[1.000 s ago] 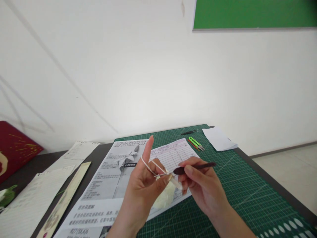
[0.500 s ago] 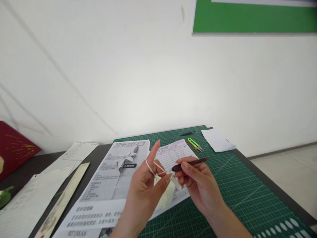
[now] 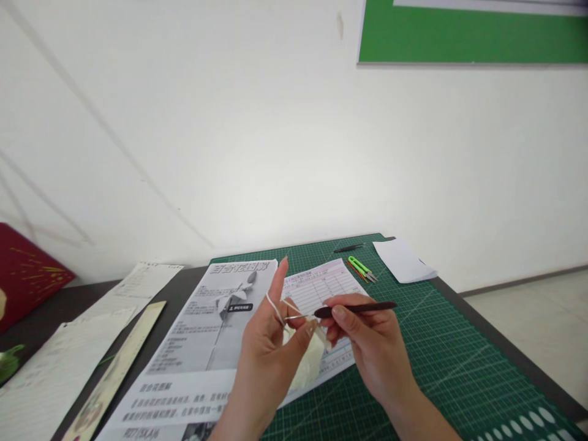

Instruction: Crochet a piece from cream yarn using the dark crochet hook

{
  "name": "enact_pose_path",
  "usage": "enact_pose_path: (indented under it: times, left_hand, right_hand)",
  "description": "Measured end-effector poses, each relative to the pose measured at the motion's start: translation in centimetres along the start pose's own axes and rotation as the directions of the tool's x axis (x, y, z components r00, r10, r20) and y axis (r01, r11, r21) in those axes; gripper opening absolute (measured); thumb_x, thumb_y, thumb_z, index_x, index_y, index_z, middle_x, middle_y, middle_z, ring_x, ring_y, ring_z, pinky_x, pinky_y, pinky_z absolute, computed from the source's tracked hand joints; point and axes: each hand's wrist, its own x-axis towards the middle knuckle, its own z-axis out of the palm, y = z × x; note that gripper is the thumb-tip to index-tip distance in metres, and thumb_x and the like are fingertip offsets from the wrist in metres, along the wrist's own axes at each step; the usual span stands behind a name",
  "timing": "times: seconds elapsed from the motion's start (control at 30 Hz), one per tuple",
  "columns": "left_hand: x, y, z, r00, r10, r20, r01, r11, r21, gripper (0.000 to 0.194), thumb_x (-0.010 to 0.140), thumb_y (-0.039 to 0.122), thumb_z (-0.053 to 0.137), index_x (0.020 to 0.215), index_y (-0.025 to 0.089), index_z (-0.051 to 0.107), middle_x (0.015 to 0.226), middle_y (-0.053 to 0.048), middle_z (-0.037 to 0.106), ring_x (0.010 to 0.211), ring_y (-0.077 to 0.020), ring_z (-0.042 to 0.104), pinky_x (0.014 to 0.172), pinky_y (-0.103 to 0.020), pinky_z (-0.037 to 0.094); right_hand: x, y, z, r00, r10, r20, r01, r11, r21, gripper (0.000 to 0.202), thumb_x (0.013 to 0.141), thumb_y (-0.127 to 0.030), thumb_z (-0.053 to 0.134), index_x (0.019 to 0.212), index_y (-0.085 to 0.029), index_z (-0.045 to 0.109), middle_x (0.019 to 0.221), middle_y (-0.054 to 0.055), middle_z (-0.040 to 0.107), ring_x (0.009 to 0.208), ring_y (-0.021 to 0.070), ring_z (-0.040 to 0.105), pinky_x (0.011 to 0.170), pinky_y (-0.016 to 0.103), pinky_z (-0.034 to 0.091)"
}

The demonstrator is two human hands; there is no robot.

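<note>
With its index finger raised, my left hand [image 3: 271, 349] pinches the top edge of a pale cream crochet piece [image 3: 307, 366] between thumb and fingers. White yarn [image 3: 274, 308] loops round that index finger and runs down to the work. My right hand [image 3: 372, 340] grips a crochet hook [image 3: 358, 308] by its dark brown handle, held nearly level. The thin metal shaft points left, across to the yarn by my left fingers. Whether the yarn is caught on the hook tip is too small to tell. Part of the crochet piece is hidden behind my left thumb.
Under my hands lie a printed pattern sheet [image 3: 193, 349] and a lined form [image 3: 328, 285] on a green cutting mat [image 3: 441, 361]. Green thread snips [image 3: 361, 268], dark tweezers [image 3: 349, 248] and white paper [image 3: 404, 260] are farther back. A ruler [image 3: 117, 370] and written sheets [image 3: 59, 367] lie left.
The crochet hook has turned flatter, its handle end now reaching farther right, and its metal shaft shows across the yarn. My left index finger has shifted slightly left.
</note>
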Motion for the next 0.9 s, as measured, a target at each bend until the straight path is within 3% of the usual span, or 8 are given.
enact_pose_path:
  times: [0.07,0.17,0.27,0.33,0.37,0.5,0.57,0.9]
  left_hand:
    - [0.2,-0.1,0.0,0.998,-0.058,-0.011,0.057,0.996,-0.070,0.084,0.073,0.018,0.075,0.145,0.034,0.034,0.061,0.008,0.054,0.060,-0.0101,0.049,0.064,-0.024,0.039]
    - [0.5,-0.2,-0.2,0.991,-0.132,0.034,0.137,0.961,-0.240,0.087,0.073,0.013,0.074,0.146,0.033,0.031,0.060,0.008,0.055,0.058,-0.0080,0.049,0.065,-0.022,0.039]
    - [0.7,0.0,-0.6,0.982,-0.165,0.089,0.186,0.920,-0.345,0.085,0.072,0.009,0.074,0.144,0.031,0.035,0.060,0.008,0.056,0.059,-0.0074,0.051,0.069,-0.022,0.040]
    - [0.7,0.3,-0.8,0.977,-0.182,0.113,0.211,0.909,-0.361,0.082,0.070,0.008,0.075,0.142,0.030,0.041,0.063,0.007,0.057,0.062,-0.0081,0.053,0.070,-0.022,0.040]
    - [0.7,0.4,-1.0,0.974,-0.188,0.123,0.220,0.907,-0.358,0.080,0.069,0.008,0.076,0.140,0.030,0.045,0.065,0.006,0.058,0.063,-0.0085,0.054,0.070,-0.023,0.040]
    - [0.5,1.0,-1.3,0.960,-0.195,0.203,0.256,0.903,-0.344,0.074,0.069,0.007,0.076,0.134,0.032,0.052,0.067,0.006,0.057,0.061,-0.0083,0.050,0.065,-0.023,0.039]
    - [0.3,1.2,-1.3,0.956,-0.181,0.229,0.255,0.902,-0.349,0.073,0.070,0.009,0.075,0.134,0.034,0.052,0.067,0.006,0.055,0.061,-0.0090,0.050,0.065,-0.024,0.039]
    - [-0.1,1.9,-1.4,0.961,-0.115,0.250,0.198,0.921,-0.335,0.078,0.076,0.007,0.070,0.140,0.040,0.041,0.065,0.006,0.055,0.062,-0.0096,0.050,0.064,-0.022,0.039]
  right_hand:
    - [-0.5,0.3,0.0,0.981,-0.196,0.001,0.192,0.959,-0.206,0.010,0.079,-0.017,0.071,0.085,-0.021,0.077,0.068,0.003,0.075,0.055,0.0144,0.066,0.053,0.025,0.056]
    - [-1.3,0.9,-0.3,0.841,-0.500,0.207,0.533,0.696,-0.481,0.038,0.078,-0.001,0.065,0.103,-0.028,0.074,0.084,0.006,0.076,0.073,0.0199,0.069,0.066,0.033,0.058]
    - [-1.6,1.1,-0.7,0.672,-0.586,0.452,0.732,0.431,-0.529,0.059,0.075,0.005,0.061,0.123,-0.028,0.064,0.093,0.009,0.075,0.078,0.0229,0.068,0.066,0.036,0.057]
    - [-1.5,0.9,-0.8,0.645,-0.596,0.478,0.758,0.424,-0.495,0.057,0.075,0.004,0.061,0.122,-0.029,0.065,0.094,0.010,0.074,0.076,0.0229,0.067,0.064,0.036,0.056]
    - [-1.4,0.8,-0.7,0.668,-0.597,0.444,0.741,0.480,-0.470,0.053,0.076,0.002,0.062,0.118,-0.030,0.068,0.092,0.009,0.074,0.075,0.0224,0.067,0.063,0.036,0.056]
    - [-0.9,0.3,0.0,0.882,-0.427,0.201,0.468,0.848,-0.250,0.024,0.080,-0.011,0.068,0.092,-0.030,0.078,0.077,0.004,0.072,0.064,0.0182,0.065,0.055,0.031,0.053]
    - [-0.7,0.3,0.2,0.931,-0.333,0.148,0.350,0.931,-0.108,0.013,0.079,-0.018,0.072,0.085,-0.027,0.079,0.075,0.004,0.071,0.058,0.0161,0.063,0.049,0.028,0.051]
    - [-0.8,0.0,-0.5,0.979,-0.171,0.112,0.166,0.985,0.045,0.010,0.076,-0.023,0.076,0.085,-0.023,0.078,0.072,0.004,0.076,0.054,0.0138,0.066,0.048,0.023,0.055]
